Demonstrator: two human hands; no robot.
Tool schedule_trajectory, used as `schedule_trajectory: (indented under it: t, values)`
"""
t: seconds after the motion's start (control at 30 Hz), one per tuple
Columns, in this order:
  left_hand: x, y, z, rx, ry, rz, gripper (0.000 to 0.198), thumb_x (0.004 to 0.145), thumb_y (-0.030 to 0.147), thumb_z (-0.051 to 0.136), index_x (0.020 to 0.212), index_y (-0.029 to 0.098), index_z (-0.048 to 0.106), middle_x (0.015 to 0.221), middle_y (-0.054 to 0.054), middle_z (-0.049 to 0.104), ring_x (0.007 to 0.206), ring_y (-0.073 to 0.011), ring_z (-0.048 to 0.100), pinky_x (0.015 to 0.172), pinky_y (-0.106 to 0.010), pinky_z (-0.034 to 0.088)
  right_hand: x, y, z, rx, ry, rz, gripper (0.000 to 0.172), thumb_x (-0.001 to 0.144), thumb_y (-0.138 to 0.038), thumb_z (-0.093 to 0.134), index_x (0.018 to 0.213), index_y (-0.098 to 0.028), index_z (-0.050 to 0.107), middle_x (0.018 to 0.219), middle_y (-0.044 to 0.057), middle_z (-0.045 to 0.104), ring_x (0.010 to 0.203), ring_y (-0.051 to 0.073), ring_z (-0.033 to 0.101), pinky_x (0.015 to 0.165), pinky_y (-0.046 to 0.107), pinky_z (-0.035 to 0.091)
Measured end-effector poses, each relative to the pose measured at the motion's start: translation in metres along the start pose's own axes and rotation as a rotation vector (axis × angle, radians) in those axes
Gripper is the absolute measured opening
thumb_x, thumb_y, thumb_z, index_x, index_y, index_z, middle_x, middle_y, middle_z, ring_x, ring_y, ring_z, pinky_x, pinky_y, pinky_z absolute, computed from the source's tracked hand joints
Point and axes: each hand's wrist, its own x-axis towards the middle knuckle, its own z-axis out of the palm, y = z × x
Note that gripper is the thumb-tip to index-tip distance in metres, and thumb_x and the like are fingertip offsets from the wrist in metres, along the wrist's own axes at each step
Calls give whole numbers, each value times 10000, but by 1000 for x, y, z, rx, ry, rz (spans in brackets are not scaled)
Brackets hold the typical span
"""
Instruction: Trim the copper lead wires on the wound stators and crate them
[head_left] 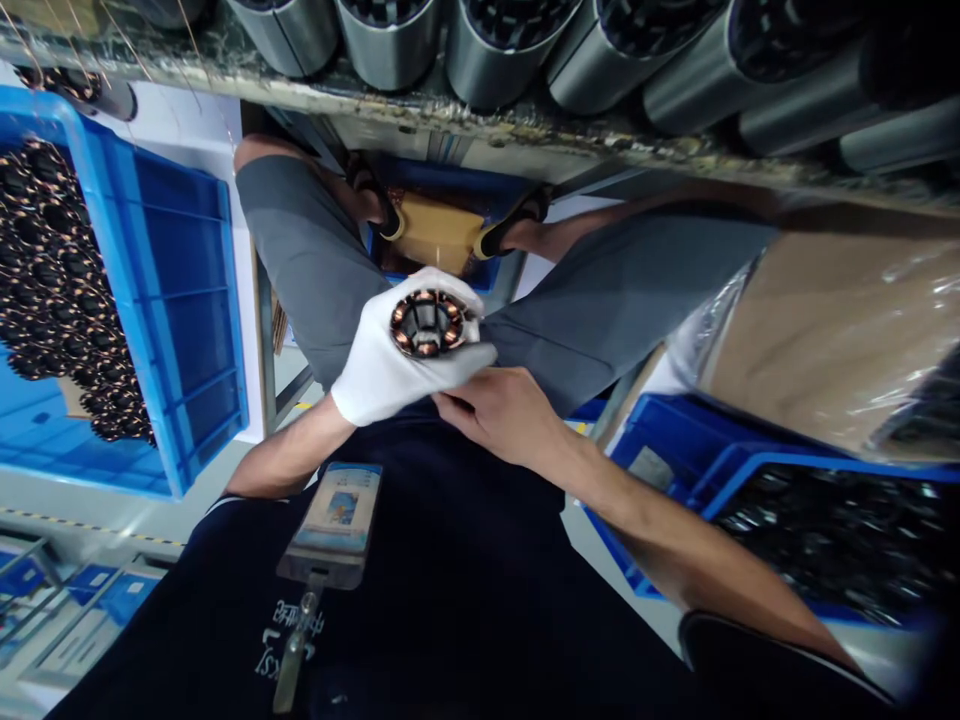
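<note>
My left hand, in a white glove, is wrapped round a motor stator in front of my lap. Copper windings ring the stator's open end, which faces up at me, and dark slots line its inside. The glove hides its outer wall. Just below and to the right, my bare right hand is closed, its fingers curled in close to the gloved fingers. Its fingertips are partly hidden, and I cannot make out what they hold, if anything.
Several metal cylinders with black slotted ends line the bench edge. A blue crate at left holds many copper-wound stators. At right are a plastic-wrapped carton and a blue bin of dark parts. A yellow block lies between my feet.
</note>
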Motion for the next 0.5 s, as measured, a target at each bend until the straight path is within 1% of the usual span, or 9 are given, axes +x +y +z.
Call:
schedule_trajectory:
  t: [0.03,0.1,0.2,0.23,0.27,0.33,0.37,0.43,0.5]
  values:
    - [0,3,2,85,14,62,238,872,229,964,1017,220,776,1045,-36,818,963,-215,798,927,-380,688,-2,8,2,-6,-13,27,458,1170,-389,527,763,-227,658,756,36,667,686,164,583,650,339,380]
    - [-2,11,2,193,-4,108,210,910,228,913,1082,229,792,1127,-52,840,1036,-238,820,979,-415,706,-5,19,-4,93,36,96,457,1194,-455,565,821,-237,715,765,25,682,691,171,614,643,328,426]
    - [-6,22,-1,295,-58,80,501,904,337,968,1364,252,787,1352,-88,833,1201,-302,825,1044,-481,718,-1,16,-24,481,223,124,331,1169,-565,693,1070,-285,839,778,-15,695,603,140,586,549,305,436]
    - [-7,25,-1,307,-78,69,617,892,375,993,1450,257,759,1426,-102,815,1246,-324,821,1056,-501,721,4,11,-31,602,257,109,300,1128,-584,767,1159,-299,857,782,-25,693,577,130,558,514,299,414]
    - [-8,26,0,306,-99,66,706,880,401,1008,1512,262,728,1484,-112,797,1262,-338,823,1052,-516,727,9,4,-36,682,269,95,322,1074,-597,844,1204,-303,864,792,-28,693,572,124,540,499,295,401]
    - [-10,26,5,297,-97,43,805,862,419,1016,1580,290,673,1530,-112,777,1216,-343,842,1016,-535,737,22,-11,-43,711,263,95,366,985,-607,942,1132,-280,868,825,-15,703,620,130,544,530,297,425]
    - [-12,25,9,303,-68,18,826,847,428,1019,1581,313,657,1499,-101,789,1154,-336,852,978,-538,738,27,-17,-44,676,281,103,364,971,-605,955,1047,-263,854,835,-3,706,651,137,553,554,301,437]
    - [-17,22,15,331,24,-43,830,795,466,1037,1518,352,645,1322,-63,835,990,-315,844,872,-536,721,33,-28,-45,581,363,113,385,1005,-595,924,911,-242,802,854,21,715,692,149,568,586,310,445]
    - [-24,19,20,348,127,-60,800,735,493,1062,1401,359,640,1128,-21,829,889,-301,807,800,-530,685,32,-33,-44,537,420,104,381,1027,-569,912,883,-241,782,845,26,711,699,154,573,585,316,438]
